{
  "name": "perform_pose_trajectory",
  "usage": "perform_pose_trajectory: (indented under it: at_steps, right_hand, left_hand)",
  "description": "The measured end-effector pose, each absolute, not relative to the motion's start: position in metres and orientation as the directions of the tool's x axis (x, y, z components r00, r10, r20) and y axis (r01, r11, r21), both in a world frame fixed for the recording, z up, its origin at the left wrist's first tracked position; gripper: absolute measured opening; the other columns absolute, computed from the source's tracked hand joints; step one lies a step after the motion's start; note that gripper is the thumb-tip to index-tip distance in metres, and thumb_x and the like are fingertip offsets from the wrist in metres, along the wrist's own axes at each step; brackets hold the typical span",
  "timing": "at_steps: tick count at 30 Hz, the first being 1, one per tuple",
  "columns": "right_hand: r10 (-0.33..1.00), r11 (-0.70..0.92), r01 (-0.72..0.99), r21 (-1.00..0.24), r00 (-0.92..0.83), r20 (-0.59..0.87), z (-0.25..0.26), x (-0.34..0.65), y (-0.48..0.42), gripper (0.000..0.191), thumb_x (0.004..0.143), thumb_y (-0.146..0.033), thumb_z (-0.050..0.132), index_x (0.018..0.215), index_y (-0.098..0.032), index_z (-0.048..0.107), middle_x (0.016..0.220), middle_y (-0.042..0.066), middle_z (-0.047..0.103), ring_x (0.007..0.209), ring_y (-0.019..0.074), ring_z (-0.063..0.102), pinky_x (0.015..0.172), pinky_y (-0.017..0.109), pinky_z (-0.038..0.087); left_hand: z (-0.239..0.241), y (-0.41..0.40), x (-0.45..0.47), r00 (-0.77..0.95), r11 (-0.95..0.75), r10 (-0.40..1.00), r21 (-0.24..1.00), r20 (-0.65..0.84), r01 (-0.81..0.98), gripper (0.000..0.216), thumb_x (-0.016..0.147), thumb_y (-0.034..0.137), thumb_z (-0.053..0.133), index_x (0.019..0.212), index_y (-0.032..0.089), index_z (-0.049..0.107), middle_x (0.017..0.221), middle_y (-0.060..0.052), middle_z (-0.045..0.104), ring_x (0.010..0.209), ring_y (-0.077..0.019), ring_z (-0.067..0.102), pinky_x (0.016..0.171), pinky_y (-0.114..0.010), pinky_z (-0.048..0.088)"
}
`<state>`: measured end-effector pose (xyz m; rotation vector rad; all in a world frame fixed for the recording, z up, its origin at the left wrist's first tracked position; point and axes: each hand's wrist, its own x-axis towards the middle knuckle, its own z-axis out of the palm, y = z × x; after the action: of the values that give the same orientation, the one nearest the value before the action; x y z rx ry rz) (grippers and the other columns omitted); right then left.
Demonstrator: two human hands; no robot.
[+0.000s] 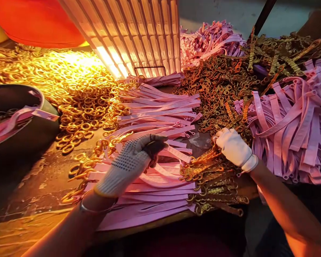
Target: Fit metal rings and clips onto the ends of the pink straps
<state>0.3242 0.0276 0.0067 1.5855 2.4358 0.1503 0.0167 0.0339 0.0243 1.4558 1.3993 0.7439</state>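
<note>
In a dotted knit glove, my left hand (133,160) is closed above the middle of the table. A pink strap (179,154) runs out from its fingers to the right, with its far end near gold-coloured links. My right hand (232,147), in a white glove, has its fingers pinched together at the edge of a heap of small brass-coloured link pieces (216,85); what sits between the fingertips is too small to make out. Beneath both hands lie pink straps (149,198) in a row, with gold rings (75,171) at their left ends and braided gold pieces (216,191) at their right ends.
A large pile of gold rings (80,89) spreads at the left, beside a dark tub (40,128) holding straps. A ribbed, lit panel (139,39) stands at the back. More pink straps (291,125) are heaped at the right, and others (211,41) behind.
</note>
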Motion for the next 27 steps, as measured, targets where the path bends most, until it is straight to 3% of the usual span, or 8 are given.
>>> perform_pose_trajectory:
  at_steps: [2, 5, 10, 13, 16, 18, 21, 27]
  right_hand:
    - [0.88, 0.475, 0.818, 0.325, -0.444, -0.168, 0.002, 0.329, 0.031, 0.028, 0.098, -0.008, 0.04, 0.1, -0.012, 0.068, 0.101, 0.016, 0.067, 0.097, 0.03, 0.054, 0.08, 0.04, 0.034]
    - [0.838, 0.536, 0.73, 0.424, -0.521, -0.163, -0.005, 0.332, 0.032, 0.031, 0.101, -0.01, 0.035, 0.099, -0.013, 0.066, 0.096, 0.015, 0.065, 0.091, 0.029, 0.054, 0.077, 0.04, 0.033]
    - [0.801, 0.576, 0.707, 0.41, -0.588, -0.111, -0.011, 0.343, 0.037, 0.033, 0.101, -0.013, 0.035, 0.087, -0.013, 0.065, 0.082, 0.013, 0.062, 0.079, 0.0274, 0.053, 0.073, 0.039, 0.037]
    - [0.82, 0.563, 0.808, 0.174, -0.572, 0.0, -0.007, 0.35, 0.041, 0.023, 0.091, -0.008, 0.044, 0.087, -0.014, 0.067, 0.086, 0.013, 0.063, 0.081, 0.0264, 0.058, 0.074, 0.038, 0.044]
    - [0.84, 0.539, 0.812, -0.223, -0.498, 0.217, 0.004, 0.34, 0.041, 0.037, 0.077, -0.003, 0.048, 0.107, -0.016, 0.067, 0.105, 0.012, 0.064, 0.097, 0.0246, 0.063, 0.084, 0.036, 0.05]
    - [0.846, 0.533, 0.697, -0.48, -0.423, 0.326, 0.014, 0.319, 0.037, 0.044, 0.078, -0.004, 0.05, 0.117, -0.019, 0.064, 0.113, 0.009, 0.065, 0.106, 0.0232, 0.063, 0.094, 0.037, 0.05]
    - [0.878, 0.444, 0.445, -0.778, -0.389, 0.279, 0.026, 0.276, 0.031, 0.037, 0.087, -0.014, 0.057, 0.123, -0.02, 0.062, 0.11, 0.006, 0.07, 0.098, 0.02, 0.066, 0.092, 0.035, 0.053]
    - [0.824, 0.314, 0.266, -0.912, -0.553, 0.122, 0.035, 0.226, 0.025, 0.038, 0.081, -0.011, 0.062, 0.118, -0.019, 0.068, 0.1, 0.003, 0.073, 0.092, 0.0178, 0.067, 0.086, 0.03, 0.054]
  left_hand:
    - [0.027, 0.032, 0.021, 0.188, 0.357, 0.91, 0.928, -0.371, 0.104, 0.032, 0.089, 0.033, 0.06, 0.116, 0.019, 0.07, 0.077, -0.005, 0.071, 0.044, -0.0092, 0.048, 0.038, -0.02, 0.038]
    - [0.029, 0.032, 0.025, 0.2, 0.623, 0.78, 0.765, -0.593, -0.162, 0.036, 0.094, 0.033, 0.054, 0.121, 0.015, 0.069, 0.092, -0.012, 0.074, 0.058, -0.012, 0.063, 0.049, -0.02, 0.055]
    - [0.031, 0.03, 0.03, 0.296, 0.757, 0.647, 0.549, -0.703, -0.353, 0.033, 0.095, 0.025, 0.051, 0.119, 0.013, 0.071, 0.093, -0.012, 0.075, 0.055, -0.0098, 0.064, 0.052, -0.017, 0.058]
    - [0.033, 0.022, 0.034, 0.35, 0.769, 0.634, 0.513, -0.69, -0.383, 0.037, 0.09, 0.014, 0.056, 0.125, 0.013, 0.069, 0.081, -0.008, 0.072, 0.055, -0.0086, 0.064, 0.052, -0.014, 0.056]
    - [0.03, 0.016, 0.038, 0.413, 0.735, 0.678, 0.573, -0.609, -0.362, 0.045, 0.087, 0.012, 0.061, 0.132, 0.013, 0.064, 0.074, -0.005, 0.069, 0.052, -0.0078, 0.06, 0.05, -0.013, 0.053]
    - [0.026, 0.015, 0.04, 0.499, 0.685, 0.711, 0.648, -0.496, -0.332, 0.053, 0.086, 0.013, 0.063, 0.138, 0.016, 0.06, 0.071, -0.002, 0.067, 0.045, -0.0068, 0.053, 0.042, -0.013, 0.046]
    - [0.016, 0.015, 0.044, 0.607, 0.604, 0.707, 0.755, -0.362, -0.254, 0.057, 0.086, 0.021, 0.065, 0.142, 0.019, 0.055, 0.069, -0.001, 0.066, 0.04, -0.0069, 0.045, 0.034, -0.015, 0.034]
    - [-0.012, 0.015, 0.052, 0.587, 0.471, 0.774, 0.834, -0.235, -0.287, 0.022, 0.078, 0.027, 0.072, 0.098, 0.016, 0.073, 0.072, -0.004, 0.07, 0.051, -0.0129, 0.058, 0.048, -0.022, 0.05]
